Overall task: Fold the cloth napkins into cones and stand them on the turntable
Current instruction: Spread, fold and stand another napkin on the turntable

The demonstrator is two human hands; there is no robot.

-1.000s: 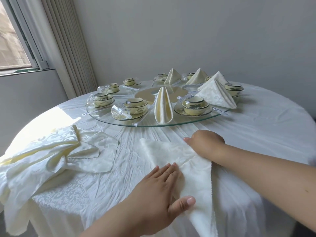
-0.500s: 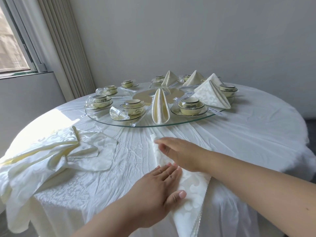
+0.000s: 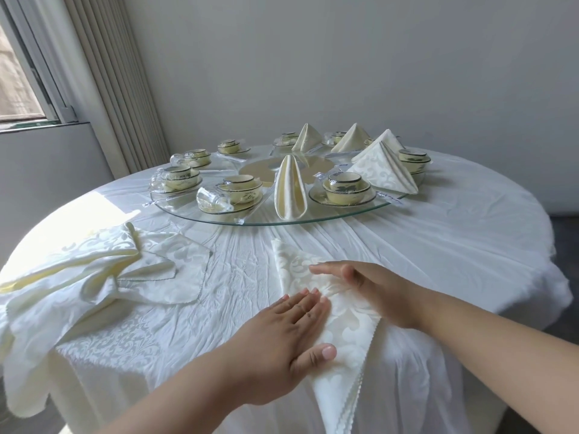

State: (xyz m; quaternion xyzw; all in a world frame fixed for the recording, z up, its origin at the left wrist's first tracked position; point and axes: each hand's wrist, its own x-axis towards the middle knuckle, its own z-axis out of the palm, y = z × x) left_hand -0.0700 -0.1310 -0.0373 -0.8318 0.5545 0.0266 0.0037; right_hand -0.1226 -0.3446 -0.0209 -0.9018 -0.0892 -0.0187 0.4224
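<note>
Your left hand (image 3: 282,335) lies flat on the near part of the folded napkin (image 3: 336,308), fingers straight and together, thumb spread toward its scalloped edge; the grip is open and pressing, not pinching. Your right hand (image 3: 368,288) rests on the same napkin just beyond the left, fingers extended and pointing left, palm down on the cloth. The napkin lies on the desk (image 3: 438,245) at its near edge, one pointed end aimed at the turntable (image 3: 329,216), the other end hanging over the desk's rim. The glass turntable sits at the desk's centre. One folded cone (image 3: 289,191) stands at its near rim, between two cup-and-saucer sets (image 3: 343,191). Further cones (image 3: 383,166) stand along the right and far side, four or so; exact count unclear where they overlap. A glass (image 3: 213,200) lies on its side beside the near-left set. A heap of unfolded napkins (image 3: 87,277) lies on the desk's left side, well apart from both hands, partly draped over the edge. White tablecloth heavily creased.
</note>
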